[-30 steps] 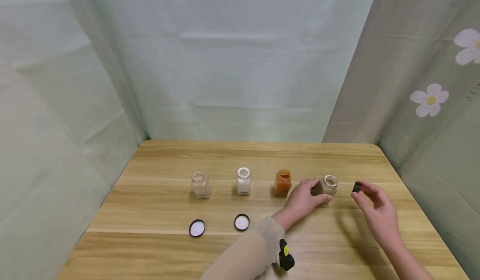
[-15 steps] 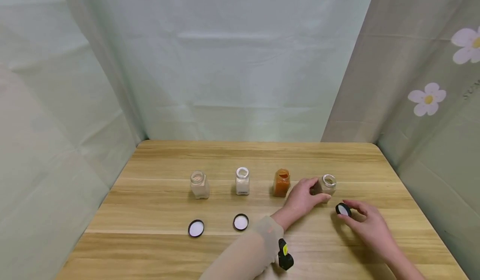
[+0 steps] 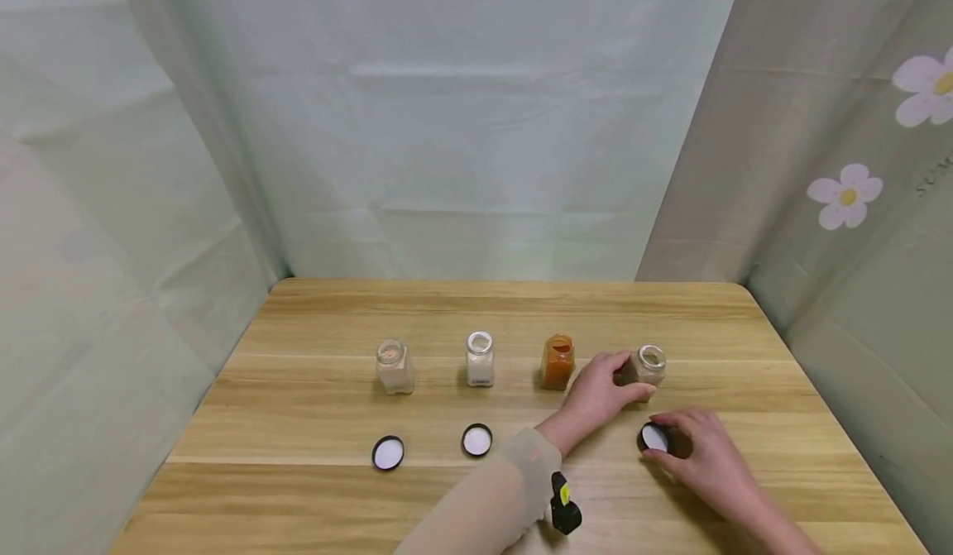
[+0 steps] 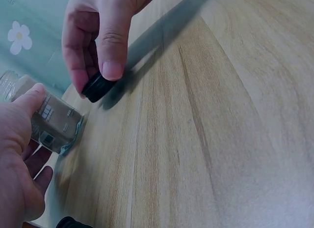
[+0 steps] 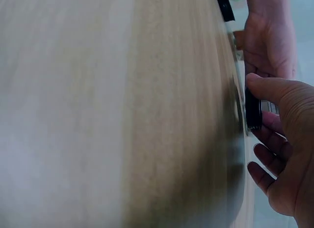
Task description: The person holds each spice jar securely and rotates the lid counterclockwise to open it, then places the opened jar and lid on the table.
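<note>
My left hand grips a small glass jar of brownish powder by its side; the jar has no lid on and stands upright on the table. In the left wrist view the thumb lies along the labelled face of this jar. Just in front of the jar, my right hand pinches a round black lid by its edges, white inner side facing left and up. The lid is tilted close over the wood in the left wrist view. Right thumb and fingers hold the lid on edge in the right wrist view.
Left of my hands stand three more open jars: an orange one, a white one and a beige one. Two black lids lie white side up, one nearer, one farther left. Curtains surround the wooden table.
The right hand has carried the black lid left and down toward the table, turning its white inside into view. The left hand has kept its hold on the jar.
</note>
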Action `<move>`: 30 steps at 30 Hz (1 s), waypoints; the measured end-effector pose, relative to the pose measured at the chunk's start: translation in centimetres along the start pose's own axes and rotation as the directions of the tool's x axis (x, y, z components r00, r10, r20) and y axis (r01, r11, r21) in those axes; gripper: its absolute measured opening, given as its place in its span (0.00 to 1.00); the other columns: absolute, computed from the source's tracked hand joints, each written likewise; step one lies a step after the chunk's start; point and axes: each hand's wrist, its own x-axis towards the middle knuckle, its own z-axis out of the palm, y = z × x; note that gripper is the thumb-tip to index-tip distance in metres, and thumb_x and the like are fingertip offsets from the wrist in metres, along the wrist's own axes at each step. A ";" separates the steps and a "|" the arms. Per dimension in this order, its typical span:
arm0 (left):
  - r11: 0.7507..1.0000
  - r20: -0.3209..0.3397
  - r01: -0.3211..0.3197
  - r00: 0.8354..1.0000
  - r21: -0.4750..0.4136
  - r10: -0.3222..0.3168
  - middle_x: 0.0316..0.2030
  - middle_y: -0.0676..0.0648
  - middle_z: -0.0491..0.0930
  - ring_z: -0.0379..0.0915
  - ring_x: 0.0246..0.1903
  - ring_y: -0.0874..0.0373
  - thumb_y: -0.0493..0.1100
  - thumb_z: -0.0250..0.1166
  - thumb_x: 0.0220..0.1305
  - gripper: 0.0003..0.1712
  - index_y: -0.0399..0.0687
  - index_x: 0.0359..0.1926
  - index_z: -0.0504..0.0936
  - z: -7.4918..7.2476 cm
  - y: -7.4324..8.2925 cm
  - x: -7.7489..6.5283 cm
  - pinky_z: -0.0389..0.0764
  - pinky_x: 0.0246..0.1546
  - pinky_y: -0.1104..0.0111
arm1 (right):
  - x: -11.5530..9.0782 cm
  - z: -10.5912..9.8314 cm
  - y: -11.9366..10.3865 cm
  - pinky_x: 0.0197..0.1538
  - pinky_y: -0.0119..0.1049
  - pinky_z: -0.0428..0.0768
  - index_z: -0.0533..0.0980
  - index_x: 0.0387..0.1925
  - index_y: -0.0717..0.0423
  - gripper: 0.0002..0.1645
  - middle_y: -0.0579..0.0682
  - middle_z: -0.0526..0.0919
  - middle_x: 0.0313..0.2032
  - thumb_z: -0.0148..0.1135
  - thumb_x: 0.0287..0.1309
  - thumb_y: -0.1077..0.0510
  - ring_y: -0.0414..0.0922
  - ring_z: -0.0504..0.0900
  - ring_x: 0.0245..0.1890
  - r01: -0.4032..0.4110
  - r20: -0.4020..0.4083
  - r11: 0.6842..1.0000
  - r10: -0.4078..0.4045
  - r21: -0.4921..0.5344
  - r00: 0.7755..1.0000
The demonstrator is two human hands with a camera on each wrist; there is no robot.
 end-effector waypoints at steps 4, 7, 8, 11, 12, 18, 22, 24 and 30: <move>1.000 0.005 0.013 1.000 -0.009 -0.013 0.59 0.56 0.79 0.73 0.57 0.65 0.62 0.74 0.60 0.37 0.57 0.67 0.79 0.1 0.0 0.1 0.74 0.59 0.69 | 0.0 0.3 -0.3 0.49 0.36 0.69 0.85 0.44 0.53 0.30 0.43 0.84 0.43 0.87 0.39 0.48 0.48 0.76 0.48 -0.012 0.023 1.000 0.012 -0.020 1.000; 1.000 0.004 0.018 1.000 -0.017 -0.018 0.60 0.56 0.79 0.73 0.59 0.64 0.62 0.75 0.60 0.38 0.56 0.68 0.78 0.1 -0.1 0.1 0.73 0.60 0.68 | 0.1 0.5 -0.4 0.48 0.40 0.71 0.84 0.44 0.53 0.29 0.43 0.84 0.43 0.87 0.39 0.47 0.47 0.76 0.47 -0.014 0.037 0.999 0.015 -0.037 0.999; 1.000 0.004 0.018 1.000 -0.020 -0.018 0.60 0.55 0.79 0.73 0.59 0.64 0.62 0.75 0.60 0.38 0.55 0.68 0.78 0.1 -0.1 0.1 0.73 0.60 0.68 | 0.1 0.6 -0.4 0.48 0.41 0.72 0.85 0.44 0.52 0.29 0.43 0.84 0.43 0.87 0.39 0.48 0.46 0.76 0.47 -0.010 0.040 0.999 0.011 -0.041 0.999; 0.999 0.006 0.020 1.000 -0.028 -0.020 0.60 0.55 0.79 0.72 0.59 0.64 0.61 0.75 0.60 0.38 0.55 0.69 0.77 0.0 0.0 0.1 0.74 0.60 0.68 | 0.2 0.8 -0.4 0.47 0.44 0.74 0.85 0.44 0.51 0.28 0.41 0.83 0.42 0.87 0.40 0.48 0.45 0.76 0.46 -0.001 0.052 0.999 0.003 -0.050 0.999; 0.999 0.007 0.020 1.000 -0.031 -0.020 0.60 0.55 0.79 0.72 0.59 0.64 0.61 0.75 0.60 0.38 0.55 0.69 0.77 0.0 0.0 0.1 0.74 0.59 0.68 | 0.2 0.8 -0.5 0.46 0.44 0.74 0.85 0.45 0.50 0.28 0.41 0.83 0.42 0.87 0.40 0.48 0.45 0.76 0.45 0.002 0.054 0.999 0.000 -0.051 0.999; 0.999 0.001 0.016 1.000 -0.042 -0.016 0.59 0.55 0.79 0.72 0.58 0.64 0.59 0.75 0.60 0.36 0.55 0.67 0.78 0.1 0.0 0.2 0.74 0.59 0.68 | 0.2 0.9 -0.4 0.46 0.45 0.75 0.85 0.46 0.49 0.29 0.40 0.83 0.44 0.87 0.40 0.48 0.44 0.76 0.45 0.017 0.059 0.998 -0.013 -0.059 0.998; 0.999 -0.006 0.013 1.000 -0.051 -0.014 0.57 0.54 0.79 0.73 0.56 0.64 0.58 0.75 0.59 0.35 0.54 0.66 0.79 0.1 0.1 0.2 0.74 0.58 0.68 | 0.2 1.0 -0.4 0.47 0.45 0.74 0.84 0.49 0.51 0.33 0.41 0.83 0.45 0.87 0.39 0.48 0.45 0.76 0.46 0.038 0.056 0.997 -0.034 -0.068 0.998; 0.998 -0.010 0.017 1.000 -0.065 -0.017 0.57 0.54 0.79 0.73 0.57 0.63 0.58 0.76 0.59 0.35 0.54 0.65 0.79 0.1 0.2 0.1 0.74 0.59 0.68 | 0.2 1.0 -0.4 0.48 0.44 0.74 0.84 0.51 0.52 0.35 0.41 0.83 0.45 0.87 0.39 0.47 0.45 0.76 0.47 0.047 0.052 0.996 -0.044 -0.070 0.998; 0.992 -0.017 0.063 0.998 -0.107 -0.065 0.66 0.49 0.73 0.70 0.64 0.57 0.60 0.77 0.56 0.46 0.53 0.72 0.71 0.1 0.5 -0.1 0.72 0.63 0.61 | 0.1 0.9 -0.4 0.48 0.41 0.73 0.82 0.54 0.54 0.38 0.44 0.84 0.46 0.85 0.42 0.44 0.45 0.77 0.47 0.053 0.039 0.997 -0.051 -0.052 0.998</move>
